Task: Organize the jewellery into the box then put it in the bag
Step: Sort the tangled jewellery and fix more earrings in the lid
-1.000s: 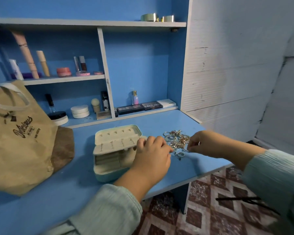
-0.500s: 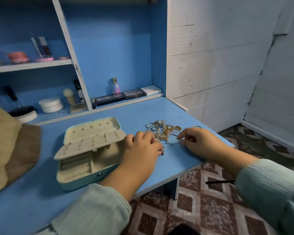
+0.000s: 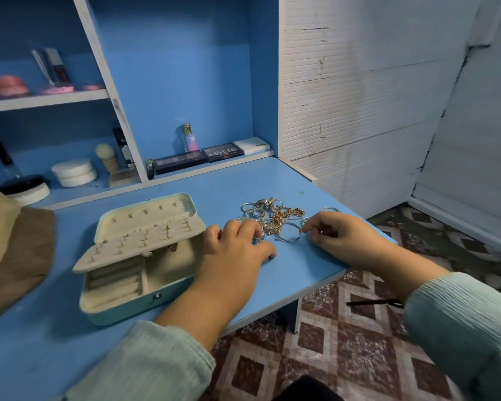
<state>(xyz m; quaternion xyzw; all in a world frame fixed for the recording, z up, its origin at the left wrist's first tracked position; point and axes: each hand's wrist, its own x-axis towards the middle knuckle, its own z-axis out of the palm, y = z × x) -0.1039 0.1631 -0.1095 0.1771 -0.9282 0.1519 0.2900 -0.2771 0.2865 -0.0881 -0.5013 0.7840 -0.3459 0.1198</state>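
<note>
Now, fingers: left hand (image 3: 235, 250) curled over the near edge of the jewellery pile (image 3: 272, 218); right hand (image 3: 340, 235) pinching a thin silver ring (image 3: 289, 237).
Pile: centre frame, between both hands.
Box (image 3: 139, 256): open, left of centre.
Bag (image 3: 9, 250): left edge.

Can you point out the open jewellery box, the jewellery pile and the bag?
Pale green open jewellery box (image 3: 145, 296): head view, front wall.
Gold and silver jewellery pile (image 3: 275, 217): head view, centre of heap.
Tan fabric bag (image 3: 18, 250): head view, brown side.
</note>
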